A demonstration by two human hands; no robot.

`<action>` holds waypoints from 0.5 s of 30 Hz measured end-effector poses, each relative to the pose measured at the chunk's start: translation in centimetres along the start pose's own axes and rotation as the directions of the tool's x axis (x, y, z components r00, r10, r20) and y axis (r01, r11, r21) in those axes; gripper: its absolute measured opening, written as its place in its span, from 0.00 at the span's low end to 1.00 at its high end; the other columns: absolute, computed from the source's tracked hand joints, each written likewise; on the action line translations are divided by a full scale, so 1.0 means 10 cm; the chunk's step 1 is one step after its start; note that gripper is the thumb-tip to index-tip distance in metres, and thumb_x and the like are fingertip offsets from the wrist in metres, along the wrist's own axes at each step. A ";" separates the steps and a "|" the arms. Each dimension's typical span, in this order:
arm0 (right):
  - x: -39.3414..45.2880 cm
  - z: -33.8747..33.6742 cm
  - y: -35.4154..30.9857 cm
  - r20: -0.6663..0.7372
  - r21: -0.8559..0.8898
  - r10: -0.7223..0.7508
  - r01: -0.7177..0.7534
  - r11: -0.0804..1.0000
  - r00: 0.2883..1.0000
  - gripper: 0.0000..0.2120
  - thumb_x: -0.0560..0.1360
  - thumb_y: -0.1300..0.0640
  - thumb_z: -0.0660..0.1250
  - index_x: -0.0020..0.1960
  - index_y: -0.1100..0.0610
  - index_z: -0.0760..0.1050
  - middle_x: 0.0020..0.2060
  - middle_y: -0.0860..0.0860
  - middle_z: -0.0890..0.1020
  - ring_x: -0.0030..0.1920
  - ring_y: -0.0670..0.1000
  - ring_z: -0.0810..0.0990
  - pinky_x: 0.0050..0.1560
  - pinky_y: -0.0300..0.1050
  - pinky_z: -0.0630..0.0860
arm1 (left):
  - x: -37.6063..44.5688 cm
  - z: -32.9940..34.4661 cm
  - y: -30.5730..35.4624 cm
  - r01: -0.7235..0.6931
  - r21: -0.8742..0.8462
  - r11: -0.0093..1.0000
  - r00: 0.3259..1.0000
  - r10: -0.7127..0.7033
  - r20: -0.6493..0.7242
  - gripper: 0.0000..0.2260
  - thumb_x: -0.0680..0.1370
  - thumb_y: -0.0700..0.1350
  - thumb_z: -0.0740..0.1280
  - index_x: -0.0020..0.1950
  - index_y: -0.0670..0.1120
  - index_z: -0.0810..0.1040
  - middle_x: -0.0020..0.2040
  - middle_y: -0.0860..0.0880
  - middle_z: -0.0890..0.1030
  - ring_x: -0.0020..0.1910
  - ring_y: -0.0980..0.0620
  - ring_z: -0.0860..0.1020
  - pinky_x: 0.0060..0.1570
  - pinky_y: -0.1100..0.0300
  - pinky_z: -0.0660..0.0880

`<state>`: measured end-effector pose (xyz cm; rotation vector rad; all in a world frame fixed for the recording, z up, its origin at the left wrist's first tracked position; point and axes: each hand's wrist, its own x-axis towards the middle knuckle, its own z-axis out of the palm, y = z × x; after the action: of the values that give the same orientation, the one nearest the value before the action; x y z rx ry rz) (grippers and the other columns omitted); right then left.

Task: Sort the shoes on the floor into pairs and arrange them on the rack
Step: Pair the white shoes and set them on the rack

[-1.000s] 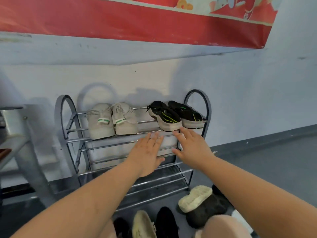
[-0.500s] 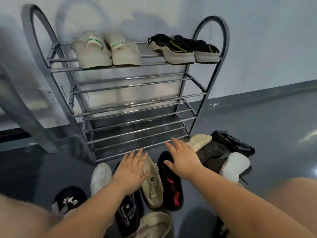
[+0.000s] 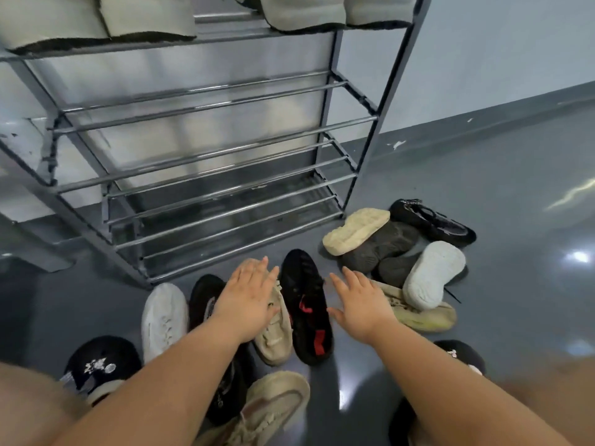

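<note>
Several loose shoes lie on the grey floor before the metal rack (image 3: 199, 156). My left hand (image 3: 248, 297) hovers open, fingers straight, over a beige shoe (image 3: 273, 339). Beside it lies a black shoe with red marks (image 3: 306, 313). My right hand (image 3: 360, 300) is open, spread just right of that black shoe and over the toe of a cream-yellow shoe (image 3: 418, 313). A white shoe (image 3: 164, 320) and a black shoe (image 3: 203, 294) lie left of my left hand. Two pairs sit on the rack's top shelf, seen only by their soles.
A heap at the right holds an upturned cream sole (image 3: 354, 230), dark brown shoes (image 3: 383, 249), a white sole (image 3: 431, 275) and a glossy black shoe (image 3: 431, 220). A black embroidered shoe (image 3: 99, 365) and a tan shoe (image 3: 273, 403) lie near me. The lower rack shelves hold nothing.
Both hands came down from the rack's top shelf to the shoes on the floor. My view tilted down and moved closer, so the top shelf is now at the frame's upper edge.
</note>
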<state>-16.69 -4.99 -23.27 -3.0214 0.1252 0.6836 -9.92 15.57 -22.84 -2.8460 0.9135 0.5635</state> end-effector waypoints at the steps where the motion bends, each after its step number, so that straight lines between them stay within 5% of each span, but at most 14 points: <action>1: 0.04 0.00 0.10 -0.006 -0.003 0.024 -0.024 1.000 1.000 0.33 0.80 0.42 0.53 0.78 0.53 0.46 0.78 0.56 0.50 0.77 0.57 0.50 0.74 0.53 0.55 | 0.08 -0.03 0.07 -0.022 0.000 1.000 1.000 0.022 0.000 0.31 0.81 0.58 0.51 0.78 0.48 0.41 0.78 0.44 0.40 0.78 0.45 0.42 0.76 0.50 0.42; 9: 0.24 0.02 1.06 0.006 0.013 0.246 -0.246 0.969 0.969 0.32 0.79 0.43 0.53 0.78 0.54 0.49 0.76 0.56 0.55 0.75 0.57 0.56 0.72 0.52 0.58 | 0.82 -0.14 0.82 -0.161 -0.079 0.984 0.986 0.163 0.019 0.31 0.81 0.58 0.52 0.78 0.49 0.43 0.78 0.46 0.40 0.78 0.47 0.43 0.75 0.52 0.43; 15: 0.19 0.37 1.83 0.090 0.197 0.507 -0.514 0.835 0.857 0.31 0.80 0.42 0.53 0.77 0.54 0.50 0.74 0.57 0.60 0.73 0.59 0.60 0.69 0.53 0.62 | 1.33 -0.04 1.55 -0.223 -0.216 0.951 0.967 0.243 0.071 0.28 0.81 0.56 0.52 0.78 0.49 0.48 0.79 0.47 0.48 0.77 0.46 0.50 0.75 0.52 0.51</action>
<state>-18.19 -23.17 -27.80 -2.7632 0.9697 0.6902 -8.76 -4.31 -27.21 -2.8737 1.2528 0.8617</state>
